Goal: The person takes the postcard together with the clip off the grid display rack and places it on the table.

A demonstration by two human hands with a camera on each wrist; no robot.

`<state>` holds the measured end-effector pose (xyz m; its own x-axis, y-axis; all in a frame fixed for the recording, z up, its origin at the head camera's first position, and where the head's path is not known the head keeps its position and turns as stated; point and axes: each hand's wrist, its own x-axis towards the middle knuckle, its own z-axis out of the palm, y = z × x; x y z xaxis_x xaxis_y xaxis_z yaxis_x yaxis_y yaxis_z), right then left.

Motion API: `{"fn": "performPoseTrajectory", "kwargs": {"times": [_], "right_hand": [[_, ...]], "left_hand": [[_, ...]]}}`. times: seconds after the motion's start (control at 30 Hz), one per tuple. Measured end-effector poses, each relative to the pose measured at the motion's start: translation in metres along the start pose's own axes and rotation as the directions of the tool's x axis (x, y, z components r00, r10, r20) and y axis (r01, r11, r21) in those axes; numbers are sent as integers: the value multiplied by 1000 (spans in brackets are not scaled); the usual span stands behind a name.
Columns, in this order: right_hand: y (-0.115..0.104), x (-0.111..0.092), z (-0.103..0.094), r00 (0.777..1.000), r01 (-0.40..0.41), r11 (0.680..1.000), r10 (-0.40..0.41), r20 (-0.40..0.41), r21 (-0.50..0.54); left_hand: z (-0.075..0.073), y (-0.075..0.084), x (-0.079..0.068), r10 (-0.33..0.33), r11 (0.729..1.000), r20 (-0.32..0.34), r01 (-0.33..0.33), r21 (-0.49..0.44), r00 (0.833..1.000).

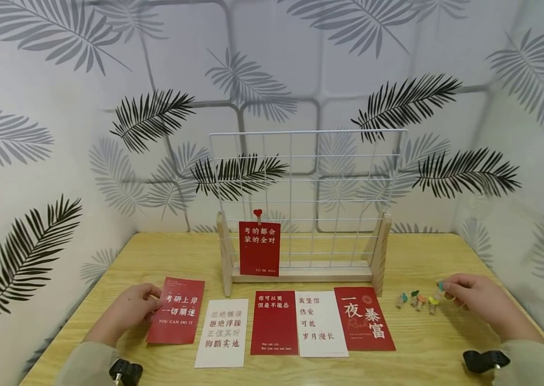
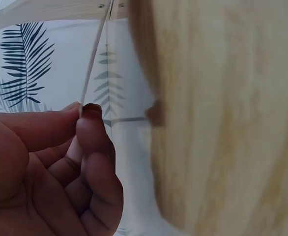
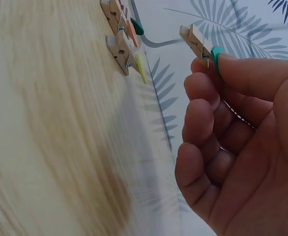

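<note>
At the table's left, my left hand (image 1: 129, 312) pinches the edge of a red card (image 1: 175, 331) with white lettering. The left wrist view shows this card (image 2: 92, 69) edge-on between thumb and index finger. On the right, my right hand (image 1: 479, 299) pinches a small wooden clothespin (image 3: 195, 41) by its teal end, above the tabletop. Several more clothespins (image 1: 418, 301) with coloured tops lie just left of that hand. A white wire grid rack (image 1: 317, 218) on wooden feet stands at the back; a clothespin with a red heart (image 1: 258, 213) holds a red card (image 1: 259, 260) on it.
Across the front of the wooden table (image 1: 426, 370) lie a white card (image 1: 222, 356), a red card (image 1: 274, 327), another white card (image 1: 322, 347) and a red card (image 1: 365, 319) at the right. Behind the rack hangs leaf-patterned cloth (image 1: 291, 64).
</note>
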<state>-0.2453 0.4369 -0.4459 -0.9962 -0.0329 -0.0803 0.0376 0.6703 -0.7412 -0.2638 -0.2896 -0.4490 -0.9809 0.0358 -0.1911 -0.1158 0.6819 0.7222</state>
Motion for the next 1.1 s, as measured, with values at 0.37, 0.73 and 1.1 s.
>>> {"fn": "performPoseTrajectory", "kwargs": {"times": [0.37, 0.73, 1.1], "right_hand": [[14, -3, 1, 996, -38, 999, 36, 77, 35], [8, 1, 1, 992, -32, 981, 54, 111, -189], [9, 2, 3, 991, -82, 980, 99, 89, -179]], "left_hand": [[6, 1, 1, -30, 999, 30, 30, -30, 999], [7, 0, 3, -49, 998, 33, 51, -37, 998], [6, -5, 5, -70, 997, 29, 70, -19, 997]]}}
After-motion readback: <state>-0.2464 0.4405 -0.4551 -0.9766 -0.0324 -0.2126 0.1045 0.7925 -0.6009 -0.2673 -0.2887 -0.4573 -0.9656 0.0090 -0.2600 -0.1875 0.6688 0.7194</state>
